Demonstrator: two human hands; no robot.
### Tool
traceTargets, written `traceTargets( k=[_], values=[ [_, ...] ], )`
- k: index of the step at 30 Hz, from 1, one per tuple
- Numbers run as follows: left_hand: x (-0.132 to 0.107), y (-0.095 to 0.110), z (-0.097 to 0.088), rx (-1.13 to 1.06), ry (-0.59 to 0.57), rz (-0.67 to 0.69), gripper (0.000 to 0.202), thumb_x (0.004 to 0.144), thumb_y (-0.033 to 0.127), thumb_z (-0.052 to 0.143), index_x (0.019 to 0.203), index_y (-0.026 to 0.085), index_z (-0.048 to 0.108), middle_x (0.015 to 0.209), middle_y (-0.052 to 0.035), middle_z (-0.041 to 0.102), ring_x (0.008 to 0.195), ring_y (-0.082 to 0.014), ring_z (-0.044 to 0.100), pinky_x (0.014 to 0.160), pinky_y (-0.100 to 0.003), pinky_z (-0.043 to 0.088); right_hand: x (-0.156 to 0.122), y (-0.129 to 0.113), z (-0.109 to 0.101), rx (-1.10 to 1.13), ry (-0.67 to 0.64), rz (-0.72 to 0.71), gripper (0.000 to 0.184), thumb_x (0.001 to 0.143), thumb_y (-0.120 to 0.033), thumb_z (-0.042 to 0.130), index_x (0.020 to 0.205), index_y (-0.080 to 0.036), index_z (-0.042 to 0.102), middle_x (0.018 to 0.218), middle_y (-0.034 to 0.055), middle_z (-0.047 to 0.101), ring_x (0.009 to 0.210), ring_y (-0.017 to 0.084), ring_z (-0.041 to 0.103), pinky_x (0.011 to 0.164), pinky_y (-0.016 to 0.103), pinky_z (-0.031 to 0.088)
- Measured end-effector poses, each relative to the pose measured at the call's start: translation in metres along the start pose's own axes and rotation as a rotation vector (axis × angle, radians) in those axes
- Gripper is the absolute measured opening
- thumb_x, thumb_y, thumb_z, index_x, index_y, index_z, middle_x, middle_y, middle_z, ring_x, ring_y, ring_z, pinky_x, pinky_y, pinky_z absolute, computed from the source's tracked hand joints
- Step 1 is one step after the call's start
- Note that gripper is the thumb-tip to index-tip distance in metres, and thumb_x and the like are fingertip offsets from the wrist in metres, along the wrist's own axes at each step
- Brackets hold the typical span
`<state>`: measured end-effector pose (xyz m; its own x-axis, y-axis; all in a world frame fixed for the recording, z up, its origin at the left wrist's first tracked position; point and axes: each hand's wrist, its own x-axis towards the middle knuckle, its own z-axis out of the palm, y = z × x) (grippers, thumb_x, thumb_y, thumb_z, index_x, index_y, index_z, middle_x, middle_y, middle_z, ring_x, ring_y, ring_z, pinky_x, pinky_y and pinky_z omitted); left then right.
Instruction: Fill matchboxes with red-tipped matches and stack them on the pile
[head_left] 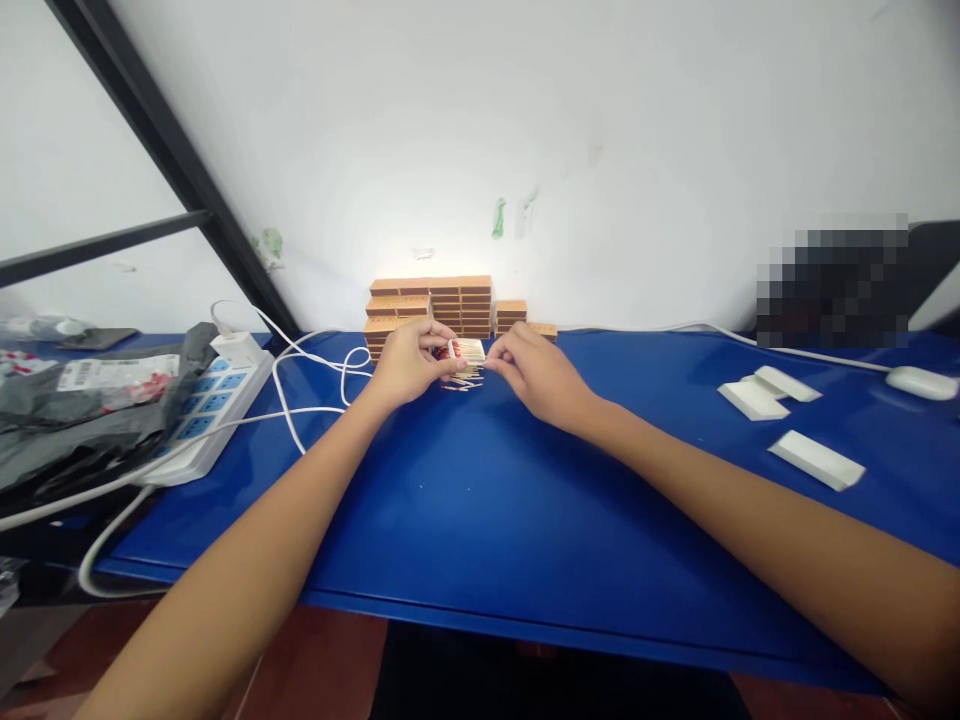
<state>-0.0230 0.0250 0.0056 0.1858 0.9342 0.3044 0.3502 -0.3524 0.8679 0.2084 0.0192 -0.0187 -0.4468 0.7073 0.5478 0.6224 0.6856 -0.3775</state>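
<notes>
My left hand (411, 362) is closed around a small white matchbox tray (452, 348) at its left end. Red-headed matchsticks (472, 349) lie in and over it, heads toward the left hand. From the right, my right hand (541, 375) pinches the plain ends of matchsticks; how many is hidden by the fingers. Several loose matchsticks (466, 384) lie on the table just below the hands. Right behind, orange-brown matchboxes (461, 300) stand stacked against the wall, with a lower stack (511, 312) beside them.
The blue table (465, 520) meets a white wall. On the left are a power strip (217, 400), tangled white cables (281, 400) and grey plastic packages (97, 400). Folded white card pieces (817, 460) lie at the right, near a white plug-like object (921, 382) on a cable.
</notes>
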Motion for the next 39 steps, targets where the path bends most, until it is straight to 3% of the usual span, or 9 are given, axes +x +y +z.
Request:
traceTargets(
  k=[4,12,15,19,24,29,39],
  values=[
    [-0.003,0.0,0.005,-0.072,-0.082,-0.044,0.05,0.065,0.025,0.101,0.103,0.015,0.069,0.1,-0.0118,0.082,0.058,-0.0156,0.074,0.054,-0.027,0.061,0.004,0.011,-0.005,-0.008,0.071,0.029,0.009,0.103,-0.025,0.059,0.098,-0.02,0.065,0.104,0.0093,0.064,0.094,0.025,0.062,0.084,0.039,0.047],
    [-0.007,0.006,0.01,-0.151,-0.179,-0.036,0.048,0.067,0.02,0.097,0.106,0.014,0.068,0.095,-0.0103,0.082,0.059,-0.0156,0.074,0.059,-0.028,0.064,0.003,0.012,-0.003,-0.016,0.058,0.017,0.009,0.102,-0.025,0.06,0.096,-0.021,0.066,0.101,0.0087,0.063,0.094,0.025,0.061,0.08,0.038,0.046],
    [-0.007,0.008,0.009,-0.148,-0.164,-0.05,0.048,0.068,0.02,0.096,0.106,0.013,0.068,0.097,-0.0113,0.082,0.06,-0.0162,0.075,0.058,-0.028,0.063,0.003,0.006,-0.005,0.022,0.091,0.018,0.011,0.103,-0.025,0.058,0.097,-0.02,0.066,0.101,0.0087,0.063,0.09,0.023,0.061,0.08,0.038,0.047],
    [-0.002,0.007,0.004,-0.089,-0.057,-0.036,0.046,0.068,0.027,0.098,0.1,0.015,0.067,0.093,-0.0098,0.082,0.057,-0.0165,0.074,0.054,-0.027,0.06,0.001,0.0,-0.003,0.055,0.155,0.029,0.011,0.103,-0.024,0.057,0.099,-0.02,0.066,0.098,0.0073,0.064,0.085,0.021,0.06,0.08,0.037,0.047],
    [0.003,0.003,-0.002,-0.049,0.085,-0.007,0.056,0.062,0.034,0.103,0.1,0.015,0.066,0.097,-0.0117,0.082,0.057,-0.0165,0.074,0.054,-0.025,0.059,-0.003,0.0,0.01,0.028,-0.039,0.005,0.003,0.098,-0.021,0.065,0.098,-0.019,0.068,0.101,0.0077,0.063,0.093,0.023,0.064,0.083,0.036,0.049],
    [0.003,0.002,-0.002,-0.029,0.105,-0.004,0.054,0.063,0.031,0.103,0.102,0.015,0.068,0.105,-0.013,0.081,0.056,-0.015,0.073,0.054,-0.025,0.058,-0.004,0.002,0.015,-0.037,-0.188,0.006,0.009,0.101,-0.019,0.062,0.093,-0.019,0.068,0.096,0.008,0.064,0.091,0.023,0.063,0.085,0.036,0.048],
    [0.005,-0.001,-0.002,0.008,0.104,0.029,0.044,0.071,0.025,0.097,0.103,0.014,0.069,0.098,-0.0113,0.081,0.056,-0.0137,0.071,0.053,-0.023,0.054,-0.003,-0.003,0.015,-0.045,-0.223,0.019,0.011,0.101,-0.018,0.062,0.091,-0.019,0.065,0.094,0.0077,0.064,0.091,0.023,0.062,0.083,0.034,0.046]
  ],
)
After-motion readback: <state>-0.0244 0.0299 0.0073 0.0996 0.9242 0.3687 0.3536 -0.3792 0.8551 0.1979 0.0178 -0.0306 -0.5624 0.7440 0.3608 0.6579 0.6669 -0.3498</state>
